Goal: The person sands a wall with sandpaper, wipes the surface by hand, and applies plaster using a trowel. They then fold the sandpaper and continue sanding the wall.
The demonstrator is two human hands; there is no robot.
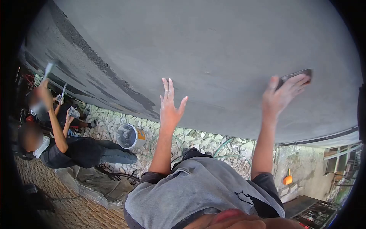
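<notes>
A broad grey plastered wall (pixel 228 42) fills the upper part of the head view. My left hand (pixel 171 105), dusted with pale powder, is raised at the wall with its fingers spread and nothing in it. Farther right, my right hand (pixel 284 93) holds a dark flat pad (pixel 307 72) against the wall. The fingers lie over the pad and hide much of it. A darker, rough band (pixel 110 72) runs diagonally down the wall to the left of my left hand.
Two co-workers stand at the left by the wall, one in a dark shirt (pixel 72 152), with tools raised. A white bucket (pixel 131 136) rests on pale rubble (pixel 190 138) with hoses. Plastic sheeting (pixel 95 183) lies lower left, an orange scoop (pixel 288 179) at right.
</notes>
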